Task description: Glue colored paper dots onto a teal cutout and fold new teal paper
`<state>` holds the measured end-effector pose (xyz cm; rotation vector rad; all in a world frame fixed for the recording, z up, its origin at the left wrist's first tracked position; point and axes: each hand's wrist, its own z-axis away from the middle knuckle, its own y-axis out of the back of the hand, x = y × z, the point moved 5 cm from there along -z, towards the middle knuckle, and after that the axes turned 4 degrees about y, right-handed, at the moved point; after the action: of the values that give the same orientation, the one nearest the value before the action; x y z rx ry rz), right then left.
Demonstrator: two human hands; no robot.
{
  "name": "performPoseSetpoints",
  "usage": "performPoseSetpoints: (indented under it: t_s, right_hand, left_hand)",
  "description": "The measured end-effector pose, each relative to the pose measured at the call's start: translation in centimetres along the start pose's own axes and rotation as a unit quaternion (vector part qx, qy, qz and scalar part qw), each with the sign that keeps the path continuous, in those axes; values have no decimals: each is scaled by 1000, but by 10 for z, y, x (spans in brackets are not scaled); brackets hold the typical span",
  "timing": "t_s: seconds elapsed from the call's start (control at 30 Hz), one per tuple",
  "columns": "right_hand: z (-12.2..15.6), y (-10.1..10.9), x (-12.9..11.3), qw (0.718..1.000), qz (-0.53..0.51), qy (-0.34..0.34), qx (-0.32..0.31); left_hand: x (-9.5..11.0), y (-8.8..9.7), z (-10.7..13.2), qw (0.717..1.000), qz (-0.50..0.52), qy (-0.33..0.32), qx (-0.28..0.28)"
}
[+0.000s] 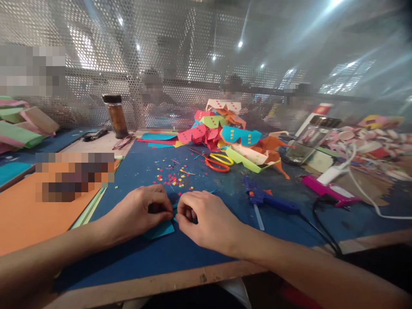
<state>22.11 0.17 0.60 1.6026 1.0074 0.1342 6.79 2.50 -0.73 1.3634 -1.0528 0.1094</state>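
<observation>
Both hands rest on the blue mat point(135, 262) at the near edge of the table, working one small piece of teal paper point(160, 230). The left hand point(141, 210) pinches down on the paper's upper edge with fingers closed together, a dark bit showing between thumb and forefinger; what that bit is cannot be told. The right hand point(201, 216) meets it just beside, fingertips curled shut on the same paper's right corner. The paper lies flat on the mat, between the two hands and partly under them. Behind the hands, tiny paper scraps point(172, 176) are strewn on the mat. Further back lie scissors point(218, 162) with orange and yellow handles, just in front of a pile of paper cutouts point(225, 133). A blue glue gun point(267, 199) lies to the right, its cord trailing off the edge. At the back left stands a jar point(116, 116) with a black lid, holding brownish contents. A clear jar point(309, 139) at the right leans; its contents are unclear. Orange sheets point(22, 214) lie left.
</observation>
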Motion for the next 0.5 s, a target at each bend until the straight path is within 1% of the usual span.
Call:
performPoseSetpoints:
  t_s: [0.3, 0.5]
  right_hand:
    - [-1, 0, -1, 1000, 3, -10, -8]
    - [-1, -1, 0, 1000, 11, -7, -8]
  left_hand:
    - [0, 0, 0, 1000, 2, 15, 0]
    - [0, 0, 1, 1000, 23, 11, -19]
